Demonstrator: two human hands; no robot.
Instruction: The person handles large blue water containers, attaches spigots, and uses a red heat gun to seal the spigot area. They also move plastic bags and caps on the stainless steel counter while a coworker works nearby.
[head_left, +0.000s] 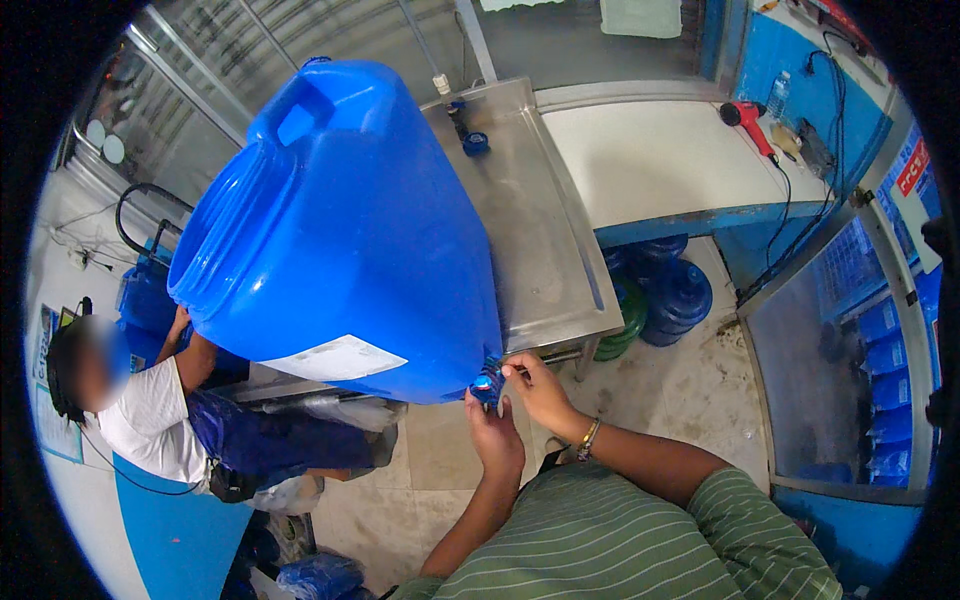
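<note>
A large blue plastic jug [370, 220] lies tilted on a steel sink counter [545, 220], its wide uncapped mouth toward the left. A pale label [335, 358] is on its near side. At the jug's lower right corner sits a small blue spigot [487, 383]. My left hand [496, 440] grips this spigot from below, thumb and fingers closed around it. Just right of it, my right hand [545, 392] pinches thumb and forefinger together against the spigot's side; what lies between those fingertips is too small to make out.
At left, a person in a white shirt [150, 435] reaches an arm behind the jug's mouth. A tap [474, 143] hangs over the steel counter. Blue water bottles [675, 300] stand under the white countertop [650, 160], where a red heat gun [745, 122] lies.
</note>
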